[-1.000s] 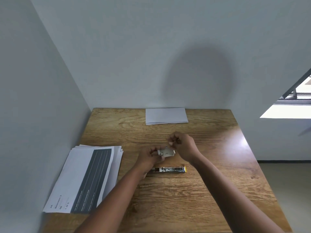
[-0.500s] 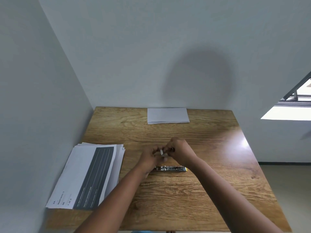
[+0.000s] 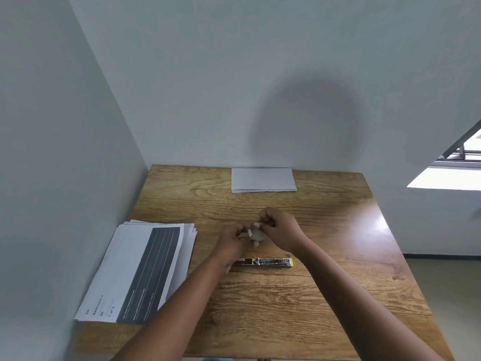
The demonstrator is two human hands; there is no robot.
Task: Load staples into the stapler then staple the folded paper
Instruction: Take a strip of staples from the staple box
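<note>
Two hands meet above the middle of the wood-grain surface (image 3: 325, 295): the left hand (image 3: 232, 242) and right hand (image 3: 279, 230) pinch one small pale packet (image 3: 256, 234) between curled fingertips — whether it holds staples is too small to tell. One metal stapler (image 3: 265, 262), long and narrow with a yellow tip, lies flat at 6 o'clock from the hands. One folded white paper (image 3: 263, 179) rests at 12 o'clock by the wall. One fanned stack of printed sheets (image 3: 140, 269) — rectangular, dark-banded — sits at 9 o'clock
</note>
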